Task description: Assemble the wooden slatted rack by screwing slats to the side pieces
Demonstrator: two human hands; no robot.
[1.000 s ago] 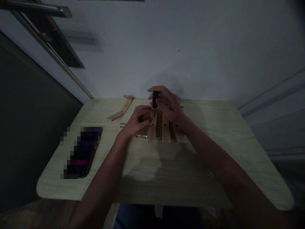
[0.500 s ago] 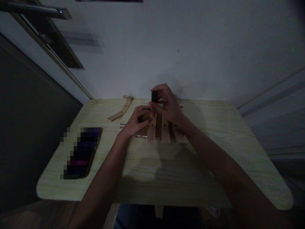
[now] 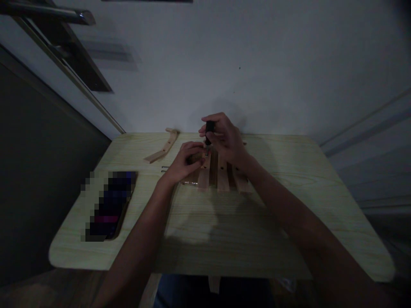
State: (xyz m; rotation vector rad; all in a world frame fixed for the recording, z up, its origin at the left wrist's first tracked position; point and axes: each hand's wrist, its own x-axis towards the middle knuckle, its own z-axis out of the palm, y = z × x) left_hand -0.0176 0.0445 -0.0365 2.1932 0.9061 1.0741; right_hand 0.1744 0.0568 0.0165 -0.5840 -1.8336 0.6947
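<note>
Right hand (image 3: 228, 141): fingers closed round driver (image 3: 210, 127), handle upright, shaft down at far half of left slat (image 3: 204, 179).
Left hand (image 3: 183, 163): fingers and thumb curled at that slat's left edge; whether gripping, cannot tell.
Other slats (image 3: 223, 182): two, to its right, over brown base (image 3: 213, 170), mid table (image 3: 279, 192).
Bent piece (image 3: 167, 146): far left.
Phone (image 3: 120, 201): near left.

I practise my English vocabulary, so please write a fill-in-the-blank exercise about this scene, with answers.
The person's ____ hand holds a black-handled tool.
Its metal shaft points ____, not up, at a wooden strip.
Side by side, the near ends of ____ such strips show.
The phone lies on the person's ____ side of the table.

Missing words: right; down; three; left.
</note>
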